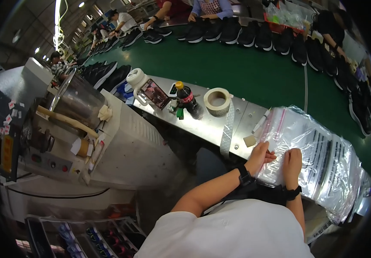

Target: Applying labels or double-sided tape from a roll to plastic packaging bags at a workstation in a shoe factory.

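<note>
A thick stack of clear plastic bags (310, 150) with dark printed bands and a pink strip lies at the right end of the metal bench. Over its left part, my left hand (259, 157) has its fingers bent together, with a small whitish piece showing beside the fingertips. Whether the fingers grip that piece or the film is unclear. My right hand (292, 163) is curled closed on the same stack, a little to the right. What is inside its fingers, if anything, stays hidden. Both wrists wear black bands.
Left along the metal bench (247, 116) stand a tape roll (217, 101) with a strip hanging down, a cola bottle (185, 95), a phone (155, 93) and a white jug (136, 78). Black shoes (230, 31) line the green belt (172, 56). A machine (125, 137) stands left; people work beyond.
</note>
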A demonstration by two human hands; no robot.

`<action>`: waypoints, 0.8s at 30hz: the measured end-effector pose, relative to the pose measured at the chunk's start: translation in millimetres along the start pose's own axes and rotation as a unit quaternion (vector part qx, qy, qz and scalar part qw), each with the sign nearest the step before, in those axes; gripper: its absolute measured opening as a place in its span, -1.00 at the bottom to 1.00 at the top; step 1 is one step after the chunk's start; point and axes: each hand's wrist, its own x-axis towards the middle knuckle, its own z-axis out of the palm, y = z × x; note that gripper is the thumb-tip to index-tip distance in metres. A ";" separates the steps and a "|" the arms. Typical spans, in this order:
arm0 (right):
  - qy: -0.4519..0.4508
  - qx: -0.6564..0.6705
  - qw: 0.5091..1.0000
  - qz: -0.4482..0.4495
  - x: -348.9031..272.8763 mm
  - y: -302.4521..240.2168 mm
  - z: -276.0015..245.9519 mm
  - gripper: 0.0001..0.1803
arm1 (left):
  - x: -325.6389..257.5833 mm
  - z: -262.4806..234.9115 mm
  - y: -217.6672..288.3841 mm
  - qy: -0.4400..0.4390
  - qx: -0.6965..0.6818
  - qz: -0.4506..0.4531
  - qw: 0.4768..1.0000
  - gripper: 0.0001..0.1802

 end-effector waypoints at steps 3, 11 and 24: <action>0.004 0.040 0.999 0.010 -1.2 -4.1 -9.3 -0.95 | 1.9 17.6 24.1 -0.072 0.103 -0.026 0.992 -0.62; -0.008 0.169 0.976 0.137 -10.2 24.3 -33.0 -0.91 | 58.0 32.9 4.5 -0.237 -0.115 -0.237 0.935 -0.52; -0.150 0.245 0.956 0.051 -10.7 -27.7 -82.4 -0.41 | 47.7 62.2 7.1 -0.300 -0.008 -0.297 0.907 -0.42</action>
